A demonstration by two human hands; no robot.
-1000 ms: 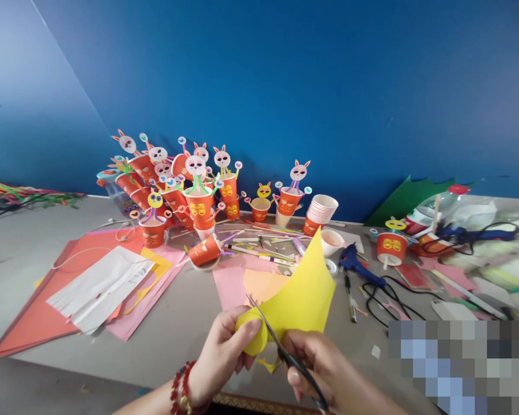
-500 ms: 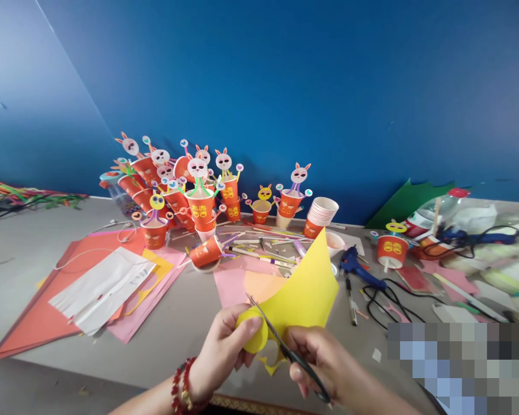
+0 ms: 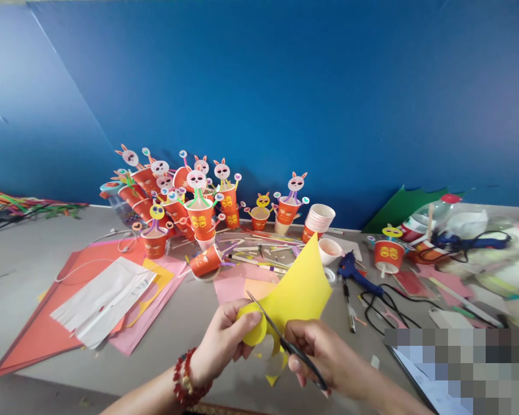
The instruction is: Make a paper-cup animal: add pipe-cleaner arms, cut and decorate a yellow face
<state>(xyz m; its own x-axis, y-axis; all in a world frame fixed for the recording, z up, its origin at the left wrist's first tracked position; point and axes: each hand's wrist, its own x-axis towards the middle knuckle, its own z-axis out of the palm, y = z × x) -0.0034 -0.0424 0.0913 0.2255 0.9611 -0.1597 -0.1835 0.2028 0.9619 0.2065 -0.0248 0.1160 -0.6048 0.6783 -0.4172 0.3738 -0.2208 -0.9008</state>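
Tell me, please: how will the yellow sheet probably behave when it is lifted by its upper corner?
The yellow sheet is probably light, since it looks thin like paper. It may be fairly stiff, because its upper corner appears to point upward without drooping.

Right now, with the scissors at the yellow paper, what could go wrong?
The scissors have their blades close to the thumb of the left hand, so a slip could nick it. A wavering cut might also dent the rounded yellow piece, whose edge runs beside the blades.
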